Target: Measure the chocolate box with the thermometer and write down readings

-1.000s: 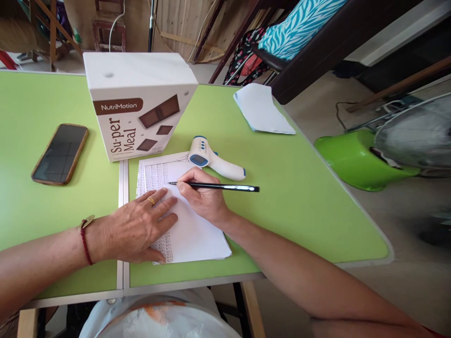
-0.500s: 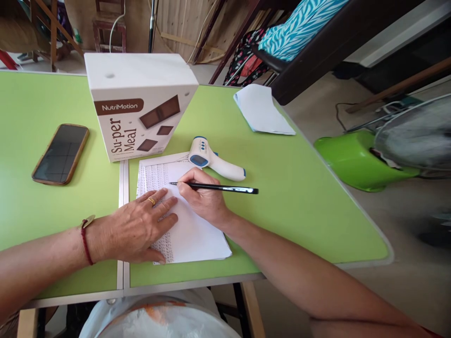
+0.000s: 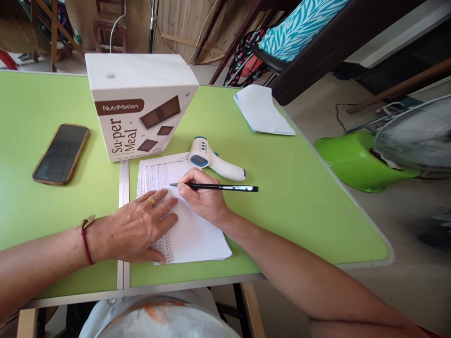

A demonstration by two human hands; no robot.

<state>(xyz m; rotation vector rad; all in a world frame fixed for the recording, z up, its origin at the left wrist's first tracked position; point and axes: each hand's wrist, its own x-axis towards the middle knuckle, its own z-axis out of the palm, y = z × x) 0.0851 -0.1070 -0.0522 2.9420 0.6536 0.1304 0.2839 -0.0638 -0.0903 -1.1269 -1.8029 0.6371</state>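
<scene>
Sheets of white paper [image 3: 197,239] lie on the green table, with rows of small handwriting down their left side. My left hand [image 3: 139,227] rests flat on the paper, fingers spread, covering part of the written rows. A black pen [image 3: 229,188] is pinched in my right hand [image 3: 204,197], its tip at the paper just right of the writing. Just beyond my right hand lies a white and blue infrared thermometer [image 3: 216,162], touching or overlapping the paper's top edge; I cannot tell which.
A white NutriMotion box [image 3: 141,103] stands behind the paper. A phone in a brown case [image 3: 61,154] lies on the left. Folded papers [image 3: 262,110] sit at the far right edge. A green bin [image 3: 359,162] and a fan [image 3: 419,136] are off the table's right side.
</scene>
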